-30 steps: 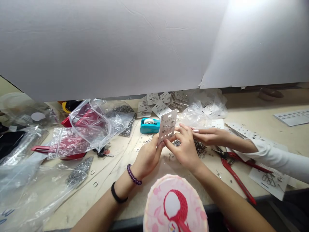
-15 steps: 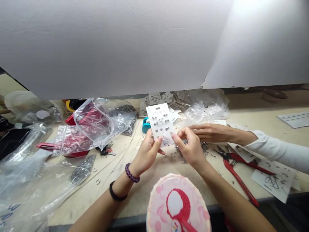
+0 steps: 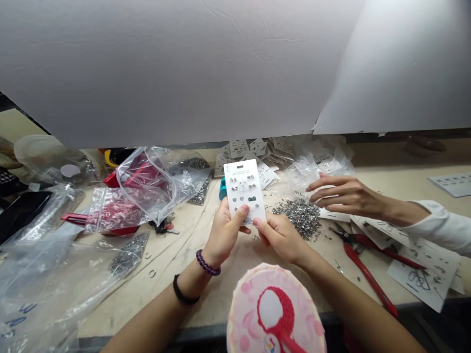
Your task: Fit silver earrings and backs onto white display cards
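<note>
Our left hand [image 3: 225, 234] and right hand [image 3: 284, 238], nearly closed, pinch the card [image 3: 243, 175]. Bending it, we could loosen metal pieces [image 3: 251, 186].

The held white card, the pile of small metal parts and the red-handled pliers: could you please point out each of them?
White card [image 3: 243, 190], head view: middle of its front.
Metal parts pile [image 3: 300, 215], head view: middle of the heap.
Red-handled pliers [image 3: 368, 275], head view: the nearer red handle.

Can't read fine print [image 3: 241, 172] on white card [image 3: 244, 191]. Can't see most of teal item [image 3: 222, 189] behind it. Lose white sleeve [image 3: 443, 226] at right edge.
</note>
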The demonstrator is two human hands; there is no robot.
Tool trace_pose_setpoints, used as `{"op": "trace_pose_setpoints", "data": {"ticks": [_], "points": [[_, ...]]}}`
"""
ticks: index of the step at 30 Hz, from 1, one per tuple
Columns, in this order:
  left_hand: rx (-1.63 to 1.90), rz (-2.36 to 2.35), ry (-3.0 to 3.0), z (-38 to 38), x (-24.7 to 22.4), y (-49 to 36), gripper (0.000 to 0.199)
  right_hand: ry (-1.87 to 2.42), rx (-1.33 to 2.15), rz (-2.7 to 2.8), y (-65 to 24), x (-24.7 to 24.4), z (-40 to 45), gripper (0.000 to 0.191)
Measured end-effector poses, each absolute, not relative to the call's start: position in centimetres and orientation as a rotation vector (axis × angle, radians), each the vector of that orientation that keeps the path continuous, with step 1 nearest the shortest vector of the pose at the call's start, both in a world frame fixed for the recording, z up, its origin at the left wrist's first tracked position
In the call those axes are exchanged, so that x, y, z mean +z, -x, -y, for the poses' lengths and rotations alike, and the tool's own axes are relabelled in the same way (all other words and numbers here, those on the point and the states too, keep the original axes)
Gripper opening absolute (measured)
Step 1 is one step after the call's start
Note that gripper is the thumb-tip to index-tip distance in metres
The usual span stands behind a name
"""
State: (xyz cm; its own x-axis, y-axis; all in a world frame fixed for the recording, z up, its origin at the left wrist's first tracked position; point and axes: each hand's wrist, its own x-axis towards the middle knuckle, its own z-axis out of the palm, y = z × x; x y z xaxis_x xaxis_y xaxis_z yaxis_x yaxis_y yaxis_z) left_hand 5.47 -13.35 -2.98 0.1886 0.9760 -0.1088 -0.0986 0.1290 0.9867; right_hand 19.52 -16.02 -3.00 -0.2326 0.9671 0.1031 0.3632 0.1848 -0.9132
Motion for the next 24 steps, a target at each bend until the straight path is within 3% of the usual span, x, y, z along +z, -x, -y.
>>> {"op": "trace_pose_setpoints", "data": {"ticks": [20, 24], "points": [[1.190, -0.989, -1.009, 13.3, -2.8, -5.6, 0.038, 1.205, 0.894, 1.913, -20.5, -2.2, 16.1, 0.032], [1.217, -1.032, -0.986, 13.1, -2.6, -5.5, 0.043, 1.470, 0.405, 1.407, -26.8, 0.8, 13.3, 0.018]]}}
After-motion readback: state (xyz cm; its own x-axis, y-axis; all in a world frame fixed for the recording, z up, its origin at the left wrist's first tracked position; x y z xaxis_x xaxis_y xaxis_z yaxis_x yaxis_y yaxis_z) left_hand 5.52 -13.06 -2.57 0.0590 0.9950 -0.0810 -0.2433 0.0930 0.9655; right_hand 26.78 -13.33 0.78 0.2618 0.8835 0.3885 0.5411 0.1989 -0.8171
